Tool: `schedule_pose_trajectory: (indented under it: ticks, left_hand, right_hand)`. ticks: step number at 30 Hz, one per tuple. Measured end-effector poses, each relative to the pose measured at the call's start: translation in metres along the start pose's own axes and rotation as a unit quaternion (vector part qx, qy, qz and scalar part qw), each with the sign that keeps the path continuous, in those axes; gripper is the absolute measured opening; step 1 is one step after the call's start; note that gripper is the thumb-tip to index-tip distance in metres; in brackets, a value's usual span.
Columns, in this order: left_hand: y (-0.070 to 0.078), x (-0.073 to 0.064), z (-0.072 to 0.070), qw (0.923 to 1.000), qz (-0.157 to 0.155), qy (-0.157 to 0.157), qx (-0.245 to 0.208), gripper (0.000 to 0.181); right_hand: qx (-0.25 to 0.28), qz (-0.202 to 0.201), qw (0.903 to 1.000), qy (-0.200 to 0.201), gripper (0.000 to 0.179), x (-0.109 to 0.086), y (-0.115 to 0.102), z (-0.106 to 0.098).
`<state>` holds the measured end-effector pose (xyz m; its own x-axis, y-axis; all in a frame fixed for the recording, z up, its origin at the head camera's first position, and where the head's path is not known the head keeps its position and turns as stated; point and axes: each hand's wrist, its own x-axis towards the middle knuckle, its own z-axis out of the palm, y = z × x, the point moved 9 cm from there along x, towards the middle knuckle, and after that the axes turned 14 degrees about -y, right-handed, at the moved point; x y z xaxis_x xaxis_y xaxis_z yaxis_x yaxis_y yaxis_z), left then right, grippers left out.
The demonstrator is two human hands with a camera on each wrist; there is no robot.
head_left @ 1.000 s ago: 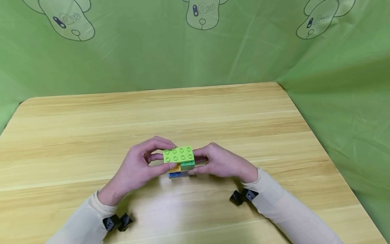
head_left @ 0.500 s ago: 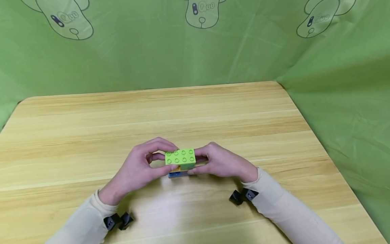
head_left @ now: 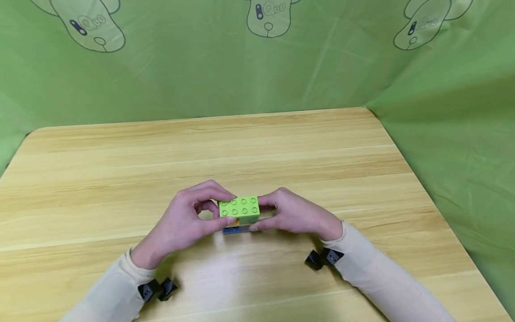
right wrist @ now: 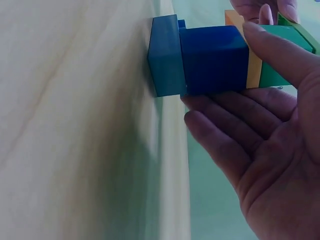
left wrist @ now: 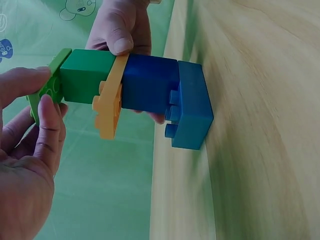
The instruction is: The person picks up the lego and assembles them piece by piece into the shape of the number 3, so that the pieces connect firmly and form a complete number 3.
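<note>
A stack of toy building bricks stands upright on the table between both hands. Its base is a lighter blue brick (left wrist: 194, 112). Above that come a dark blue brick (left wrist: 150, 82), a thin orange plate (right wrist: 255, 65) and a green brick (left wrist: 87, 75). A light green plate (head_left: 239, 206) with studs covers the top, jutting out leftward past the green brick. My left hand (head_left: 187, 219) pinches this top plate between thumb and fingers. My right hand (head_left: 295, 212) grips the stack from the right, thumb at the orange plate, fingers along the dark blue brick's far side.
The wooden table (head_left: 120, 179) runs back to a green cloth backdrop (head_left: 201, 76) printed with cartoon heads. More green cloth hangs along the right edge. Small black devices (head_left: 157, 290) sit at both sleeve cuffs.
The light green plate has shifted slightly right and toward me. Green brick studs seen below its edge a second ago are now covered. The right hand and lower stack have stayed almost still.
</note>
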<state>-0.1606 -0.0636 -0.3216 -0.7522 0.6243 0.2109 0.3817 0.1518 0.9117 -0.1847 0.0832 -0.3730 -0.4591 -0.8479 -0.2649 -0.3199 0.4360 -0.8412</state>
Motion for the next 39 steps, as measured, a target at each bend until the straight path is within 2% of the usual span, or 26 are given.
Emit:
schedule_pose_trajectory:
  ticks: [5, 11, 14, 17, 22, 27, 39]
  left_hand:
    - [0.0, 0.0, 0.0, 1.0, -0.005, -0.003, 0.001, 0.035]
    - [0.002, 0.001, 0.0, 1.0, 0.001, -0.003, 0.006, 0.035]
    - [0.002, 0.001, 0.0, 1.0, 0.004, -0.003, 0.004, 0.036]
    - [0.002, 0.001, 0.0, 1.0, 0.007, -0.001, 0.002, 0.035]
    - [0.001, 0.001, 0.001, 1.0, 0.005, -0.001, -0.005, 0.035]
    - [0.0, 0.0, 0.0, 1.0, 0.003, 0.002, -0.005, 0.036]
    - [0.001, 0.001, 0.001, 1.0, 0.003, 0.0, 0.002, 0.037]
  right_hand:
    - [-0.026, -0.02, 0.9993, 0.018, 0.045, -0.007, -0.009, -0.008]
    - [-0.039, -0.106, 0.9913, 0.067, 0.055, -0.02, -0.029, -0.018]
    - [-0.047, -0.145, 0.9846, 0.085, 0.053, -0.022, -0.037, -0.018]
    - [-0.04, -0.164, 0.9813, 0.093, 0.048, -0.022, -0.039, -0.016]
    - [-0.012, -0.168, 0.9811, 0.095, 0.04, -0.02, -0.036, -0.015]
    - [0.004, -0.165, 0.9821, 0.091, 0.039, -0.019, -0.035, -0.016]
    - [0.011, -0.17, 0.9814, 0.088, 0.039, -0.02, -0.037, -0.018]
